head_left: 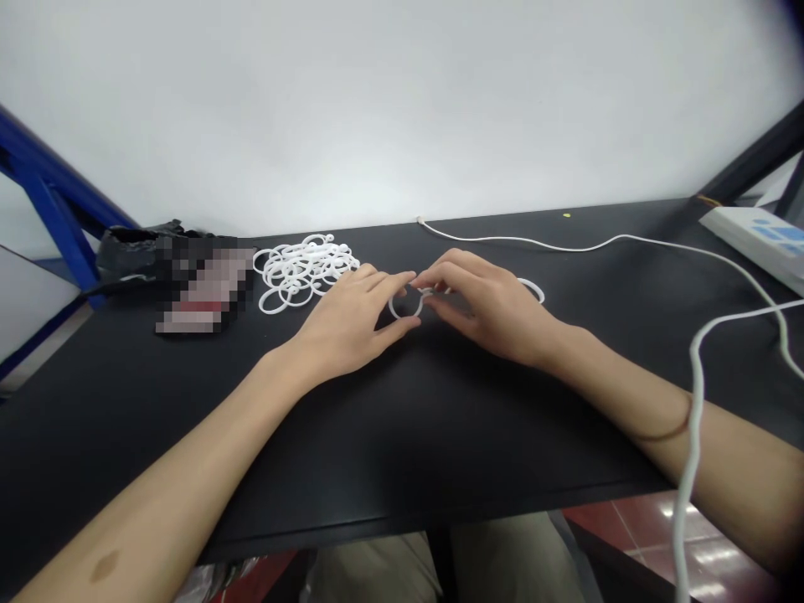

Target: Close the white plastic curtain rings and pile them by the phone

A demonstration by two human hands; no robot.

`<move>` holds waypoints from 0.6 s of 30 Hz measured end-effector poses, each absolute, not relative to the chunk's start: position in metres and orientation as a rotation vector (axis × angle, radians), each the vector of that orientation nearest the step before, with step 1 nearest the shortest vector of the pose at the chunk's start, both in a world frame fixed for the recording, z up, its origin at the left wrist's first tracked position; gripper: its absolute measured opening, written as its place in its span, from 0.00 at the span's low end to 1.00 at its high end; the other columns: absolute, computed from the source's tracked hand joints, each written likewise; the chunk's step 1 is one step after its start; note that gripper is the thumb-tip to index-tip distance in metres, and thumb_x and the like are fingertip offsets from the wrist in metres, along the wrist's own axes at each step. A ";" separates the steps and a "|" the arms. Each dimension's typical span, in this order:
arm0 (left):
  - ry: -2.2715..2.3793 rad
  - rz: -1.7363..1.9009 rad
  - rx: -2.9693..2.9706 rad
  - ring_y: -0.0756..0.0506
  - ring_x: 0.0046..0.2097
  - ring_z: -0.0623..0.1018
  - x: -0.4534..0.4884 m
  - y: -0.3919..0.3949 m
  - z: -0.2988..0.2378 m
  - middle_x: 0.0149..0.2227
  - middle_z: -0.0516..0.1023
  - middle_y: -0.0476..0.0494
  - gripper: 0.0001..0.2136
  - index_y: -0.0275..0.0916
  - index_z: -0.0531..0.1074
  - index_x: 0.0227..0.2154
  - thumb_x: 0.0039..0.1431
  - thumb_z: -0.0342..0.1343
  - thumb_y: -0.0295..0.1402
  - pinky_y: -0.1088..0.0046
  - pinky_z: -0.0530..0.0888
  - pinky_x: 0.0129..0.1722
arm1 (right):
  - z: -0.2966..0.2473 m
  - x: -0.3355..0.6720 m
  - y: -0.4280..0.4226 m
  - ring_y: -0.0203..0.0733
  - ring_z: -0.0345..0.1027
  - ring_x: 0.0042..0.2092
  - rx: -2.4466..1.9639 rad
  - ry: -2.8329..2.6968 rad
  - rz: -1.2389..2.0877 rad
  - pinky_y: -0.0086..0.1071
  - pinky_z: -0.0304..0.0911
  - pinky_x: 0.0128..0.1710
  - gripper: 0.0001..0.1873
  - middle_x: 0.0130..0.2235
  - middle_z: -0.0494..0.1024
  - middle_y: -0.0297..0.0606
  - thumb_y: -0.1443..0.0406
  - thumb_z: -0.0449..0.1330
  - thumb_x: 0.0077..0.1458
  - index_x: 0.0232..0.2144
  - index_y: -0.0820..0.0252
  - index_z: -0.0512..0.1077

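My left hand (352, 318) and my right hand (481, 297) meet over the middle of the black table. Between them is a thin white ring (405, 316), probably plastic. The thumb and fingers of my left hand close round its left part and top. At the ring's right side, where a small end piece shows, my right hand pinches it. Fingers partly cover the ring. Just left of my left hand lies a tangled pile of similar white rings (301, 270). Another white ring (535, 289) shows partly behind my right hand.
A pixelated flat item (204, 289) and a black bag (129, 255) lie at the left. A white cable (546, 245) runs along the back and loops over my right forearm. A white box (760, 243) stands at the right. Blue frame bars (54, 201) flank the table.
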State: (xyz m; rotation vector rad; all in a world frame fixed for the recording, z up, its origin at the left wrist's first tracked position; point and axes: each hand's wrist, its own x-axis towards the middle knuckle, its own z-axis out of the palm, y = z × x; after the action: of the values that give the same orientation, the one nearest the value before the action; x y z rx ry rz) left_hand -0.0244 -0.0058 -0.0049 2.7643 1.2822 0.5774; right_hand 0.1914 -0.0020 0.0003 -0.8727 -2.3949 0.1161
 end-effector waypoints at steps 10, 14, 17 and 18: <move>1.266 0.663 2.725 0.41 0.45 0.71 -0.024 -0.008 -0.003 0.44 0.77 0.42 0.18 0.37 0.69 0.51 0.63 0.51 0.41 0.63 0.69 0.47 | 0.003 0.187 -0.007 0.37 0.72 0.34 -0.916 -2.256 0.281 0.31 0.66 0.35 0.07 0.38 0.80 0.37 0.66 0.56 0.61 0.40 0.59 0.73; 1.275 0.667 2.717 0.41 0.45 0.72 -0.024 -0.008 -0.003 0.43 0.77 0.42 0.18 0.39 0.68 0.52 0.63 0.51 0.41 0.62 0.69 0.47 | 0.004 0.187 -0.007 0.38 0.72 0.34 -0.936 -2.251 0.252 0.31 0.66 0.34 0.06 0.37 0.80 0.37 0.67 0.56 0.60 0.39 0.58 0.73; 1.275 0.669 2.706 0.41 0.44 0.72 -0.024 -0.008 -0.003 0.41 0.77 0.43 0.18 0.39 0.68 0.52 0.63 0.50 0.40 0.62 0.70 0.47 | 0.004 0.187 -0.007 0.38 0.72 0.35 -0.960 -2.249 0.260 0.31 0.65 0.34 0.06 0.37 0.80 0.38 0.66 0.56 0.61 0.38 0.59 0.73; 1.272 0.673 2.704 0.41 0.44 0.72 -0.024 -0.008 -0.003 0.41 0.77 0.43 0.18 0.39 0.68 0.52 0.63 0.50 0.40 0.62 0.70 0.47 | 0.004 0.186 -0.008 0.38 0.72 0.35 -0.969 -2.245 0.266 0.31 0.65 0.34 0.06 0.37 0.80 0.38 0.66 0.56 0.61 0.37 0.59 0.73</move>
State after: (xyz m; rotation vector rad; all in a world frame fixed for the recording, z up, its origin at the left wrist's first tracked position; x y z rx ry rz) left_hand -0.0241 -0.0083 -0.0035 2.7043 1.2724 0.6726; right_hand 0.1861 -0.0075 0.0043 -0.9691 -2.2450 0.2659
